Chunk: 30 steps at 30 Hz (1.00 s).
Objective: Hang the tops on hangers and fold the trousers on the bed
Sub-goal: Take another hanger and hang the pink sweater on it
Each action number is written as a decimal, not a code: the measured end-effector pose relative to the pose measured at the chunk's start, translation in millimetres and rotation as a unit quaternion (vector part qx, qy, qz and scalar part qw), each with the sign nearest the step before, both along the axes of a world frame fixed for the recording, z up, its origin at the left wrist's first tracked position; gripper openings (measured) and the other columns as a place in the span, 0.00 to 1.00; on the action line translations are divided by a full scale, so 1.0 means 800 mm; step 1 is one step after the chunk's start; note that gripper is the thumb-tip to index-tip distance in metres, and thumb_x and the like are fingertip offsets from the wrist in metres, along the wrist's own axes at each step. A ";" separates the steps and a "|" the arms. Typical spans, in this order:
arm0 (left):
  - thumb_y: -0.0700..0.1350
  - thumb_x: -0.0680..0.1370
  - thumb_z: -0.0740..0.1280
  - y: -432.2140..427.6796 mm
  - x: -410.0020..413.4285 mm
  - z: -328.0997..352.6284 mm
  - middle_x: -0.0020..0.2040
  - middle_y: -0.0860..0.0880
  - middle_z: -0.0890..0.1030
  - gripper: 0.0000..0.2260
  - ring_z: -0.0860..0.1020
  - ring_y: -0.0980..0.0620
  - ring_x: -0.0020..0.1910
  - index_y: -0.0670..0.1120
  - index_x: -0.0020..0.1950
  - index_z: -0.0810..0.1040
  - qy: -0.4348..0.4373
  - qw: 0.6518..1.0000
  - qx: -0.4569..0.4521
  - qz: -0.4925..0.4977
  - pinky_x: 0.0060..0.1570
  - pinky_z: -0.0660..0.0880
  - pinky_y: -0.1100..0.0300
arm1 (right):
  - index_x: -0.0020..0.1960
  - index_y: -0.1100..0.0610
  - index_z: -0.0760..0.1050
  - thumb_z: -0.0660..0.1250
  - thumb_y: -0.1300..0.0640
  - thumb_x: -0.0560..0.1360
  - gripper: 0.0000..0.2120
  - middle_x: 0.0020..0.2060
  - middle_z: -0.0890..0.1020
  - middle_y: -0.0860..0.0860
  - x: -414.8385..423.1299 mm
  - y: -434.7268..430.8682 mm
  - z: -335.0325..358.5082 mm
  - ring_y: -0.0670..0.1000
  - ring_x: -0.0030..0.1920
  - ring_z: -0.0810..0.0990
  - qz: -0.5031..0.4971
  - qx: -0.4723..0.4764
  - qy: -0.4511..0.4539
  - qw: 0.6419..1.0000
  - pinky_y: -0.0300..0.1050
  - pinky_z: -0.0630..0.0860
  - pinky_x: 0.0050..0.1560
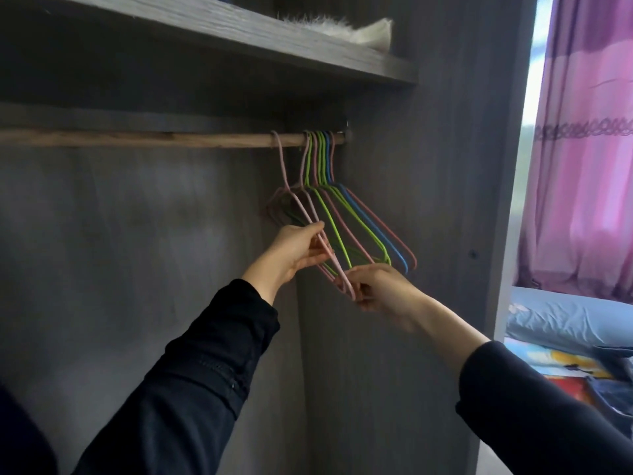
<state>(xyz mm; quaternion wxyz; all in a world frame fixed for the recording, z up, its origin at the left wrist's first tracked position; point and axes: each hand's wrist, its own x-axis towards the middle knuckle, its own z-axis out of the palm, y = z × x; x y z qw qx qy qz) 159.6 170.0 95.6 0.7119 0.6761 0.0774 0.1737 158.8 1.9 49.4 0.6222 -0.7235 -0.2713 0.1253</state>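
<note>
Several thin wire hangers, pink, green and blue, hang bunched at the right end of a wooden rail inside a grey wardrobe. One pink hanger hangs a little apart to the left of the bunch. My left hand pinches the slanted arm of that pink hanger. My right hand grips the lower corner of the pink hanger, just under the bunch. At the right edge lies the bed with a blue sheet, and dark denim cloth rests on it.
A grey shelf runs above the rail with a white furry item on it. The wardrobe's side panel stands right behind the hangers. A purple curtain hangs by the bed. A colourful blanket covers part of the bed.
</note>
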 end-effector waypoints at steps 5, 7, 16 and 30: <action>0.44 0.81 0.60 0.010 -0.012 -0.003 0.34 0.47 0.74 0.11 0.75 0.55 0.25 0.39 0.53 0.78 0.011 0.995 0.088 0.048 0.24 0.73 0.66 | 0.38 0.55 0.73 0.58 0.60 0.79 0.11 0.28 0.71 0.50 0.010 0.020 -0.004 0.50 0.30 0.69 -0.138 0.013 -0.068 0.988 0.42 0.65 0.32; 0.46 0.82 0.59 0.019 -0.019 -0.004 0.33 0.49 0.72 0.12 0.73 0.54 0.26 0.41 0.54 0.79 0.021 0.992 0.108 0.057 0.23 0.72 0.67 | 0.40 0.58 0.74 0.59 0.58 0.79 0.11 0.30 0.72 0.51 0.016 0.008 -0.001 0.51 0.32 0.70 -0.166 -0.056 -0.130 0.976 0.43 0.65 0.32; 0.51 0.81 0.61 0.025 -0.027 0.002 0.36 0.50 0.77 0.12 0.73 0.55 0.32 0.46 0.46 0.81 0.027 0.991 0.123 0.049 0.33 0.74 0.62 | 0.51 0.56 0.73 0.66 0.53 0.73 0.09 0.45 0.79 0.52 -0.021 0.032 0.021 0.56 0.46 0.78 -0.214 -0.081 -0.351 0.908 0.47 0.72 0.43; 0.43 0.79 0.62 0.087 -0.073 0.024 0.56 0.44 0.81 0.12 0.77 0.45 0.56 0.45 0.59 0.80 -0.114 0.816 0.476 0.307 0.51 0.71 0.59 | 0.41 0.57 0.75 0.62 0.56 0.77 0.08 0.36 0.79 0.51 -0.016 0.088 0.062 0.53 0.41 0.77 -0.197 0.000 -0.275 0.941 0.44 0.67 0.38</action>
